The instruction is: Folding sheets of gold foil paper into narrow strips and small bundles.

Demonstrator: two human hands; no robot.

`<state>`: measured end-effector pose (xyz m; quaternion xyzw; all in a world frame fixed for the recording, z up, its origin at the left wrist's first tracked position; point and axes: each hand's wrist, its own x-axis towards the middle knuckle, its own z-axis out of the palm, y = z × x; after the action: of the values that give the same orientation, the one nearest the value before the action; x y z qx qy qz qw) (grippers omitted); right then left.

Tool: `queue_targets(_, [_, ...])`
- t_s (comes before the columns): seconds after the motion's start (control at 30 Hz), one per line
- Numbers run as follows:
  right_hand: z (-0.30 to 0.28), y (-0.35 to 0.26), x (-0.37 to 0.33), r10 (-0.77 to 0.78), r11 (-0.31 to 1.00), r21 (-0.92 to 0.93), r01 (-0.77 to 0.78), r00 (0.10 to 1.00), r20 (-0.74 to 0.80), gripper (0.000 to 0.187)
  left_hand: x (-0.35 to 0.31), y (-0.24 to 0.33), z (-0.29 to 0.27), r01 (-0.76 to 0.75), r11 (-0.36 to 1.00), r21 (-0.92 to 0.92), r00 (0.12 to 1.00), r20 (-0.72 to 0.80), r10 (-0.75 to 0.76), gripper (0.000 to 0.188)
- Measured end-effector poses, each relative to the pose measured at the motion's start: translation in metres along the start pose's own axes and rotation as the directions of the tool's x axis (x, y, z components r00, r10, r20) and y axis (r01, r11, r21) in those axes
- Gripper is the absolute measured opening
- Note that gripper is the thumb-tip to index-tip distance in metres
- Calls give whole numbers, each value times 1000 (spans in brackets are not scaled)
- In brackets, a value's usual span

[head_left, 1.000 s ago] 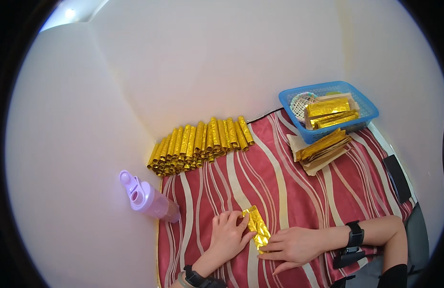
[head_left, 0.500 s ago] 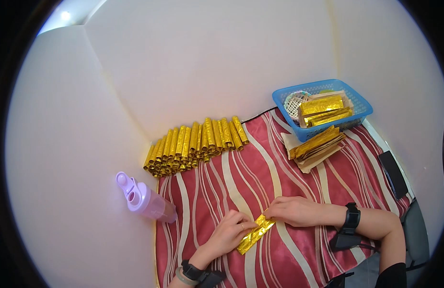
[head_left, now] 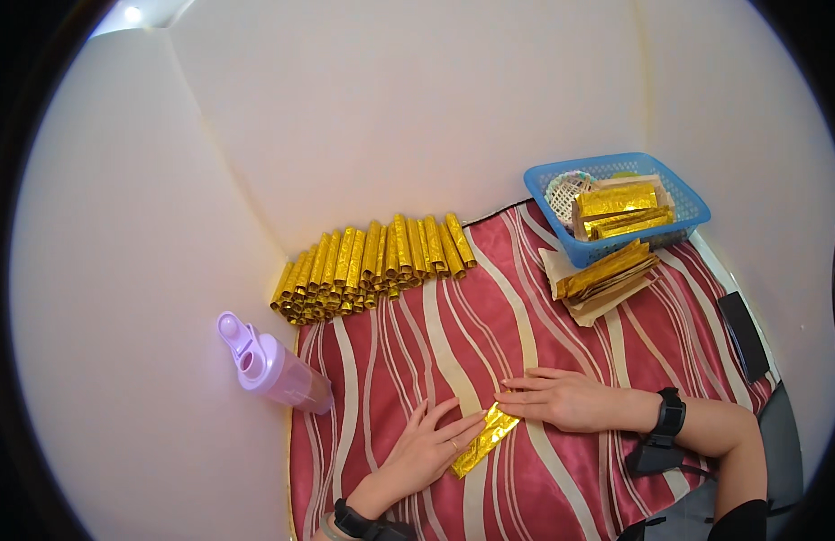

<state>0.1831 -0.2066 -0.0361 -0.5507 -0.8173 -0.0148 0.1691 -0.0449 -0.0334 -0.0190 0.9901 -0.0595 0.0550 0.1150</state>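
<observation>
A narrow strip of shiny gold foil paper (head_left: 486,442) lies slantwise on the striped cloth in front of me. My left hand (head_left: 426,448) rests by its left edge, fingers stretched and spread, the fingertips touching the foil. At the strip's far end lies my right hand (head_left: 562,401), its fingers extended flat and reaching over the foil's corner. Neither hand grips the paper. Behind them, a stacked pile of gold paper rolls (head_left: 368,261) stands against the wall at the far left.
A purple shaker bottle (head_left: 278,370) stands at the left edge. At the back right is a blue plastic basket (head_left: 697,212) holding gold paper and a small woven piece, with a stack of gold and brown sheets (head_left: 607,279) before it. A black phone-like slab (head_left: 744,336) lies at right.
Fingers of both hands, bent on the foil before, have straightened and spread out over it. The whole view has shifted slightly.
</observation>
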Motion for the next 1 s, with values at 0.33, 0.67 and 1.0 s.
queue_targets(0.33, [-5, -3, 4, 51, 998, -35, -49, 998, 49, 47, -1, -1, -3, 29, 998, 50, 987, 159, -37, 61])
queue_targets(0.67, [-11, 0, 10, -126, 992, -14, 125, 984, -122, 32, -4, 3, -9, 207, 968, -139, 978, 8, -208, 27])
queue_targets(1.0, [-9, -1, 10, -201, 978, -91, 190, 972, -125, 34, 7, 13, -9, 191, 979, -69, 982, 20, -190, 35])
